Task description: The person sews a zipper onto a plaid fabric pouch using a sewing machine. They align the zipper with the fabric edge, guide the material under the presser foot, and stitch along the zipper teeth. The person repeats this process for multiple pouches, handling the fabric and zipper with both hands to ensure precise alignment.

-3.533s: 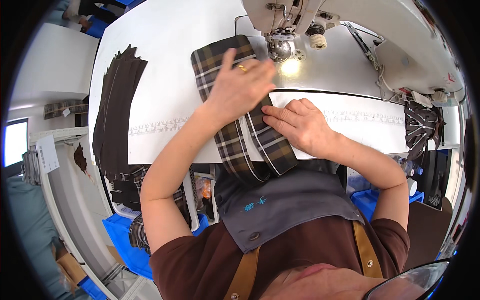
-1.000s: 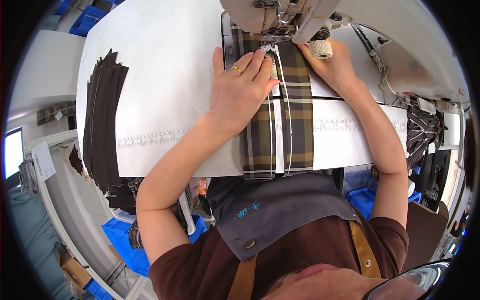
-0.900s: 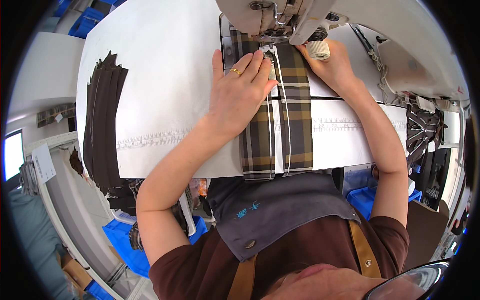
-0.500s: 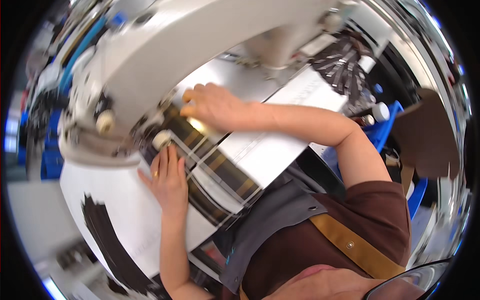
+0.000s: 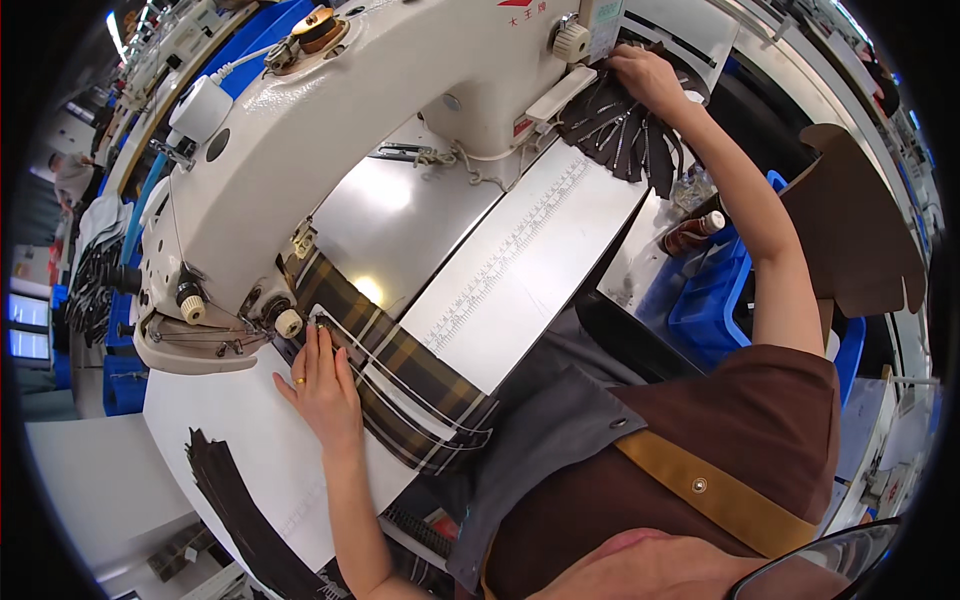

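Note:
My left hand (image 5: 323,385) lies with fingers outstretched on a plaid fabric piece (image 5: 425,365), fingertips close by the needle area of a cream sewing machine (image 5: 400,50). The fabric is brown and tan with white lines. It runs under the machine head and hangs over the table's near edge. At the far right, my right hand (image 5: 645,75) reaches to a bundle of dark brown zippers (image 5: 618,130) with shiny teeth. Its fingers curl down into the top of the bundle, and their tips are partly hidden.
More dark brown strips (image 5: 240,510) lie on the white table (image 5: 510,270) at the left. A blue bin (image 5: 710,305) and a small brown bottle (image 5: 692,233) stand to the right. A brown board (image 5: 860,220) rises beyond the bin.
My right hand has left the fabric by the machine and moved far right to the zipper bundle. My left hand stays on the fabric near the needle area.

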The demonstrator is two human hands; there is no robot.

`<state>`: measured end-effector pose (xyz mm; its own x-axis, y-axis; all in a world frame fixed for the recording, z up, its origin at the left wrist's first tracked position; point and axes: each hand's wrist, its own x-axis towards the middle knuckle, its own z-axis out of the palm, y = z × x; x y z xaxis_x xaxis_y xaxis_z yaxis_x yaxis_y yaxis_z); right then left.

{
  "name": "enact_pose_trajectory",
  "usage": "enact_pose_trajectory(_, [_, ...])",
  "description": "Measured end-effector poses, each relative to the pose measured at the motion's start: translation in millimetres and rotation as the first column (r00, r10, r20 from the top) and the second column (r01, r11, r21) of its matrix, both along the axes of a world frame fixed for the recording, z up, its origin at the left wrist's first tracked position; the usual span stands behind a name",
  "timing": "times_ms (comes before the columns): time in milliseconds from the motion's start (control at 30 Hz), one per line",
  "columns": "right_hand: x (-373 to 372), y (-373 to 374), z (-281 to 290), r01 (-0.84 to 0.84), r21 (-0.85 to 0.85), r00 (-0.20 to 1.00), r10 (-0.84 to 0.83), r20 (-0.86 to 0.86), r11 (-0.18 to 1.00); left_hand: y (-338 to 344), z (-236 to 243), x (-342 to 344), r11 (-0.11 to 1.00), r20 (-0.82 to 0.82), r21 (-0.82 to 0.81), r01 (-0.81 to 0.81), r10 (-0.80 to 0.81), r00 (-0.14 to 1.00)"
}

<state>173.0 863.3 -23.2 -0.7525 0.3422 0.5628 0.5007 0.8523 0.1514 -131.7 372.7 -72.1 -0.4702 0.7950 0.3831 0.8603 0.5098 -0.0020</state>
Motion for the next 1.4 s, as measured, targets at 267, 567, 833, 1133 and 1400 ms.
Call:
enact_pose_trajectory(267, [10,-78,-28,-0.107,0.08,0.982,0.118,-0.149,0.991,-1,-3,-3,1.0,0.024,0.012,0.01,-0.01,1.0])
enact_pose_trajectory(567, [-42,-241,51,-0.483,-0.869,0.542,0.817,-0.199,0.108,23,93,85,0.853,0.754,0.332,0.403,-0.496,0.431])
enact_pose_trajectory(833, [-105,-279,63,-0.147,-0.954,0.399,0.867,-0.298,-0.26,-16,98,93,0.946,0.982,0.14,0.291,-0.096,-0.161])
enact_pose_trajectory(1133, [-147,-310,57,0.158,-0.948,0.064,0.961,-0.27,-0.277,-57,61,113,0.94,0.826,0.33,0.087,-0.243,-0.508])
enact_pose_trajectory(1400, [-175,-311,52,-0.808,-0.457,0.369,0.924,0.101,0.373,-69,71,122,0.907,0.768,0.294,-0.303,-0.413,-0.49])
